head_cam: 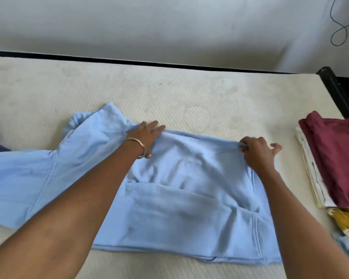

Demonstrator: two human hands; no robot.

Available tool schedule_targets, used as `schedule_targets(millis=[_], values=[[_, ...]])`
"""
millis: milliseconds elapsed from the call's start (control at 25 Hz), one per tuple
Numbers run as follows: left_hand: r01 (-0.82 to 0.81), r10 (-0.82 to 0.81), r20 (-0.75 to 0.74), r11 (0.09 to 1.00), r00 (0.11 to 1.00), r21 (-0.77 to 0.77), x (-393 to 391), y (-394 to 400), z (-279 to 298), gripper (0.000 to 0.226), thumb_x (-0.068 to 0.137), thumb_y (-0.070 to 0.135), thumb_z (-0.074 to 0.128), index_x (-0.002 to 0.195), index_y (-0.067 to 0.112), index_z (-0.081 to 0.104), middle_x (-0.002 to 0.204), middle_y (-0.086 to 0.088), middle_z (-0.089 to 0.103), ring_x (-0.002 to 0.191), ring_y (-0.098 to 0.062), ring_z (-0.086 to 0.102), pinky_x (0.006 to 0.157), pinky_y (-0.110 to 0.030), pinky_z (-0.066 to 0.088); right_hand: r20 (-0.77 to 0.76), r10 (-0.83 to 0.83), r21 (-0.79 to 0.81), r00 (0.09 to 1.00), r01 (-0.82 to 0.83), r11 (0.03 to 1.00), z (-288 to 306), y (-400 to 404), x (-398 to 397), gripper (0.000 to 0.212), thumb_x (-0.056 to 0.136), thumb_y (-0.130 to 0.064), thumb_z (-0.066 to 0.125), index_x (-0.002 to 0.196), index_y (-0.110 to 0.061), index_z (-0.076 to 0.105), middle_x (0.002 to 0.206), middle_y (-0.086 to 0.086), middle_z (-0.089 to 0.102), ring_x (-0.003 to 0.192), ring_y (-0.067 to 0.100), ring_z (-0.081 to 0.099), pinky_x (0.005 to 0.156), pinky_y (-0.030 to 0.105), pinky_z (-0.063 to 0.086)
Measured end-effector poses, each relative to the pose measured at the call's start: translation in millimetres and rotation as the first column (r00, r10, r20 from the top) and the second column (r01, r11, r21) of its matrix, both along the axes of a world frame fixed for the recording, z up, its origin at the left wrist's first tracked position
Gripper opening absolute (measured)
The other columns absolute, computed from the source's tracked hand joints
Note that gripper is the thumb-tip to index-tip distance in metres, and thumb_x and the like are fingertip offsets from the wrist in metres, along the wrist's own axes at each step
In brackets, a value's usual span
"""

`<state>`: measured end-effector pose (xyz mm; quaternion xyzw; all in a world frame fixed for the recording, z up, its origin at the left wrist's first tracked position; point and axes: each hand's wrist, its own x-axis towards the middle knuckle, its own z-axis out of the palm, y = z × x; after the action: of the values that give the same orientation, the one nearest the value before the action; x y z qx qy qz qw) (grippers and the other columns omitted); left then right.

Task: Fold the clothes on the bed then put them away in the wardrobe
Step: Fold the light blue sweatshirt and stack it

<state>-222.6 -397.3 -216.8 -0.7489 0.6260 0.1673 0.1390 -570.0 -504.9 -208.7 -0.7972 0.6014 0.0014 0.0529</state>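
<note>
We see one light blue garment [179,198] spread across the frame's centre on the bed [189,93]. Our left hand [145,135] lies flat on it; our right hand [258,152] pinches its far edge. Four folded clothes [334,158] sit stacked at right; no writing readable.
</note>
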Motion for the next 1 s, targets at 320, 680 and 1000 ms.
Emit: schedule_targets(millis=[320,680,1000], values=[[-0.029,0.081,0.376,0.989,0.923,-0.144,-13.3,7.8,-14.0,0.115,0.062,0.051,0.081,0.151,0.031,0.011,0.139,-0.011,0.032,0.133,-0.028,0.031,0.110,-0.063,0.014,0.127,0.058,-0.085,0.990,-0.047,0.995,-29.7,22.3,45.8,0.051,0.088,-0.011,0.053,0.137,-0.023,0.047,0.141,0.008,0.044,0.131,0.031,0.031,0.110,0.052,0.015],[0.394,-0.283,0.470,0.906,0.836,-0.155,10.1,36.0,41.0,0.039,0.070,0.032,0.075,0.101,0.012,0.061,0.088,-0.006,0.066,0.095,-0.026,0.061,0.117,-0.052,0.010,-0.297,0.159,0.044,0.941,-0.153,0.987,37.2,-4.6,-9.0,0.015,0.091,-0.032,0.062,0.102,-0.023,0.063,0.102,-0.001,0.062,0.110,0.022,0.053,0.101,0.044,0.028],[0.695,-0.531,0.452,0.595,0.717,-0.404,20.1,139.4,66.5,0.023,0.079,0.004,0.040,0.093,0.018,0.052,0.061,-0.009,0.053,0.052,-0.025,0.053,0.048,-0.031,0.039,0.068,0.306,-0.353,0.950,-0.263,0.898,44.6,123.5,-55.2,0.034,0.058,0.013,0.056,0.083,-0.010,0.063,0.082,0.009,0.052,0.075,0.032,0.049,0.058,0.039,0.036]])
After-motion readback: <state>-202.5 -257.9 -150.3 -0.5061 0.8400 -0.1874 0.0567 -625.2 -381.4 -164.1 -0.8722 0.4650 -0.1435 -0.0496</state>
